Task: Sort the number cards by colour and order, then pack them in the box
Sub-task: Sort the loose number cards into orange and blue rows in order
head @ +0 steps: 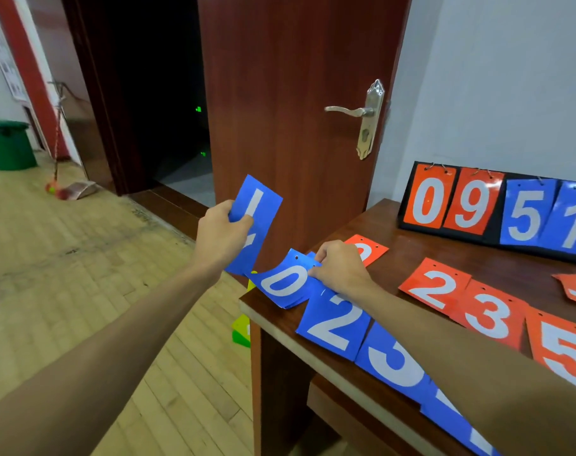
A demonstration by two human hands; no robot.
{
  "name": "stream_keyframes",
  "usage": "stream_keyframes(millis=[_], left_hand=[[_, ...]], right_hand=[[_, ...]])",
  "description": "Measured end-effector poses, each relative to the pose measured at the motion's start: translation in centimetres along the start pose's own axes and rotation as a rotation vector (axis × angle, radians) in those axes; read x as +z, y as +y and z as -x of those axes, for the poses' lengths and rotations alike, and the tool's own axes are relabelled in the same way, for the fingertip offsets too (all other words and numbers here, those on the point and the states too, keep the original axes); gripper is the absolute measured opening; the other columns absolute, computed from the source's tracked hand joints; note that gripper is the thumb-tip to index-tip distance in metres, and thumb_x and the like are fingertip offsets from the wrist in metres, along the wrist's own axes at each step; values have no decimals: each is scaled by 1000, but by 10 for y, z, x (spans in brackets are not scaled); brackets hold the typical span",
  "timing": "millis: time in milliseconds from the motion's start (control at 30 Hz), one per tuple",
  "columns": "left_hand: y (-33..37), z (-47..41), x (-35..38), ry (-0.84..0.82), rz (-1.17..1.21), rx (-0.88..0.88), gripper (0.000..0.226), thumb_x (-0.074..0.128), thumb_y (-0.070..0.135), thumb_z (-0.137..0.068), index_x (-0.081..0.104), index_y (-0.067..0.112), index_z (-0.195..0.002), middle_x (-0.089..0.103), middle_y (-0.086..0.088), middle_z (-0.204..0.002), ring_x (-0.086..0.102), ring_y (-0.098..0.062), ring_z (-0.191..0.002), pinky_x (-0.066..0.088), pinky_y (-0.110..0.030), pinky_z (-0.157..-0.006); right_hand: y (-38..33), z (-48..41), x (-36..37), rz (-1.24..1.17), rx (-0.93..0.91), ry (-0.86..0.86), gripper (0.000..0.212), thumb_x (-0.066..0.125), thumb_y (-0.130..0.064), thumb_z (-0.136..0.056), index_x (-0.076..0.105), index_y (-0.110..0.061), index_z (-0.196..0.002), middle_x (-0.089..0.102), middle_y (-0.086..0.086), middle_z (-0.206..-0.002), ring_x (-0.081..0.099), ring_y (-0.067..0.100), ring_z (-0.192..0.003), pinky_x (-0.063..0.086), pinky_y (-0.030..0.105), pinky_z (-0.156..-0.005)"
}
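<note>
My left hand [222, 233] holds a blue number card [260, 209] upside down in the air, left of the table's corner. My right hand [339, 268] pinches the top edge of the blue 0 card [281, 284], which lies on a small stack at the table corner. Below it a row of blue cards runs along the front edge: a blue 2 [336, 327], a blue 3 [392, 360], and one more partly under my right forearm. Red cards 2 [434, 291], 3 [487, 315] and 5 [563, 353] lie in a row further right.
A flip scoreboard [490, 209] showing 0 9 5 1 stands at the back of the brown table [411, 232]. Another red card [370, 250] lies behind my right hand. A brown door [290, 93] stands open beside the table. Green and yellow items [240, 330] lie on the floor.
</note>
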State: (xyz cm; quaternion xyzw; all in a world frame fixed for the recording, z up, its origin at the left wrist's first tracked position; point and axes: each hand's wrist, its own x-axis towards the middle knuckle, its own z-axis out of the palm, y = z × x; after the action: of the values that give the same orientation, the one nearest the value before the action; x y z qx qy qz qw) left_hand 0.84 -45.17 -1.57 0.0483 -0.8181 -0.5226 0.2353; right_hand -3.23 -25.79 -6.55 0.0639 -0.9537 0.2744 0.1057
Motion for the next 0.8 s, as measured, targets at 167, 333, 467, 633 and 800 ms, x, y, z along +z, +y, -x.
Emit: stream_keyframes(millis=[167,333,467,633,800], left_hand=[[8,-2,-5,63,-190,165,20,60,20,-87,55,1,-87,61,7,-73,60,-6,-64,40,-17,-49],[17,4,0,18,-80,125,11,65,20,-86,59,13,-92,58,21,-75,59,1,-66,45,-17,-51],[19,16,25,48,149,-23,4,66,8,-81,65,10,-85,66,9,-74,65,-9,-69,56,-33,-61],[22,31,51,92,540,-292,14,73,6,-77,64,17,-79,71,2,-81,69,-13,-70,51,-20,-45],[23,58,66,-89,681,-427,15,70,20,-81,66,8,-90,71,-5,-73,67,-15,-55,54,-25,-50]], right_hand=[[-2,1,0,131,-19,5,22,74,-30,-78,62,-14,-86,65,3,-80,62,18,-73,57,35,-67],[3,4,-2,139,-91,75,19,71,-30,-81,62,-15,-89,55,-1,-94,56,16,-84,51,30,-70],[-1,11,-25,-402,1,45,27,49,-28,-96,67,-9,-91,68,3,-89,61,12,-72,44,22,-61],[4,28,-66,-1002,184,-278,37,50,-37,-96,62,-5,-108,72,11,-87,68,21,-71,50,27,-59],[23,39,-81,-957,189,-170,15,56,-2,-91,60,-7,-105,67,17,-99,64,21,-81,56,26,-66]])
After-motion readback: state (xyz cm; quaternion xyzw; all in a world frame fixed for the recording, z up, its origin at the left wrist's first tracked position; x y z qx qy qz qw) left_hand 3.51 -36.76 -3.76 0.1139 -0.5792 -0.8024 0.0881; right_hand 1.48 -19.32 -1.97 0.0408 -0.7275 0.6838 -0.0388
